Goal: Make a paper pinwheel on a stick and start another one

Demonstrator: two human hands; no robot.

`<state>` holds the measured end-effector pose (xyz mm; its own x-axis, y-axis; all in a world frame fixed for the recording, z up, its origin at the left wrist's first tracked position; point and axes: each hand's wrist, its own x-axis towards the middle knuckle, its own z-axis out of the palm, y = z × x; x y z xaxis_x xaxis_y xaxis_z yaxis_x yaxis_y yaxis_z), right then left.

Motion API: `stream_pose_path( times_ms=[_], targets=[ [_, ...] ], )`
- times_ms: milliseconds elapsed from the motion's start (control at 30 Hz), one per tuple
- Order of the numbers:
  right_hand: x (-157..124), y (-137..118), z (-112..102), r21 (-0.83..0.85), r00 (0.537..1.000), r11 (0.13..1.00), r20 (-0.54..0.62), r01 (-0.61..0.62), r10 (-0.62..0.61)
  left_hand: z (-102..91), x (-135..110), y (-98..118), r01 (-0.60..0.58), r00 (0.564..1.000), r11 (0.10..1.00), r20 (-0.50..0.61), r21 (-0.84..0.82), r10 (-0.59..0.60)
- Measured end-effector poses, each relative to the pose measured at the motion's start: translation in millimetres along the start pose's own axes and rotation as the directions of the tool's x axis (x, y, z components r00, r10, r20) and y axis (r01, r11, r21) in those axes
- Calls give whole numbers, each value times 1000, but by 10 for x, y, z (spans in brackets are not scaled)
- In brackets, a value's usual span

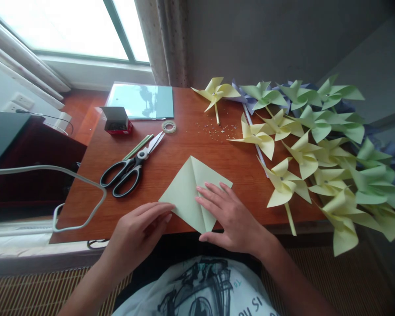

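Observation:
A pale yellow-green square of paper [181, 188] lies on the table near its front edge, one corner pointing away from me. A crease runs down it from the far corner to the near one. My left hand [145, 226] pinches the paper's left corner between thumb and fingers. Flat across the right half rests my right hand [225, 215], fingers stretched out and slightly apart. Left of the paper lie scissors [131, 169] with black and grey handles, blades partly spread. Two thin green paper sticks [138, 147] lie beside them.
Several yellow pinwheels [285, 182] and green pinwheels [316, 123] crowd the table's [184, 140] right side. A roll of tape [169, 127], an open small box [117, 123] and a pack of bluish sheets [145, 101] stand farther back. Tiny bits [217, 131] are scattered near the pinwheels.

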<state>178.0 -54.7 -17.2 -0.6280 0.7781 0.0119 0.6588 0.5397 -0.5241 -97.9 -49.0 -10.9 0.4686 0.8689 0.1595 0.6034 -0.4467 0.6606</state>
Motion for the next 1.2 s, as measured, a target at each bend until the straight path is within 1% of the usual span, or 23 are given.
stream_pose_path(
  times_ms=[100, 200, 267, 333, 400, 467, 533, 733, 867, 1033, 1133, 1200],
  targets=[
    [-4, -9, -49, -8, 998, 1000, 64, 12, -12, -35, 12, 46, -4, 1000, 996, -20, 94, 6],
    [-1, -41, -82, -18, 995, 1000, 104, 13, -11, -11, 86, 146, -101, 993, 968, -42, 230, 114],
    [3, -65, -89, -29, 993, 1000, 115, 11, -7, 32, 165, 202, -201, 978, 929, 10, 311, 208],
    [4, -78, -84, -36, 993, 999, 114, 13, -9, 88, 253, 223, -296, 955, 892, 107, 341, 276],
    [-3, -72, -74, -35, 995, 999, 101, 27, -23, 143, 335, 204, -334, 941, 876, 177, 347, 289],
    [-18, -50, -64, -25, 995, 999, 88, 45, -43, 185, 395, 157, -344, 934, 871, 222, 350, 280],
    [-39, -22, -57, -17, 995, 998, 83, 54, -53, 205, 422, 102, -348, 931, 869, 241, 352, 275],
    [-101, 24, -17, -45, 995, 998, 86, 48, -44, 183, 370, 11, -352, 921, 877, 287, 328, 263],
    [-128, 31, 15, -47, 997, 996, 40, 73, -71, 144, 341, -3, -351, 910, 886, 332, 302, 248],
    [-117, 51, 24, -43, 993, 995, -63, 93, -95, 55, 364, -26, -374, 874, 903, 406, 212, 267],
    [-85, 75, 25, -8, 986, 995, -134, 97, -98, 30, 378, -43, -375, 868, 910, 410, 177, 278],
    [-60, 95, 25, 28, 981, 995, -169, 97, -90, 40, 377, -56, -362, 879, 917, 389, 169, 275]
  ],
)
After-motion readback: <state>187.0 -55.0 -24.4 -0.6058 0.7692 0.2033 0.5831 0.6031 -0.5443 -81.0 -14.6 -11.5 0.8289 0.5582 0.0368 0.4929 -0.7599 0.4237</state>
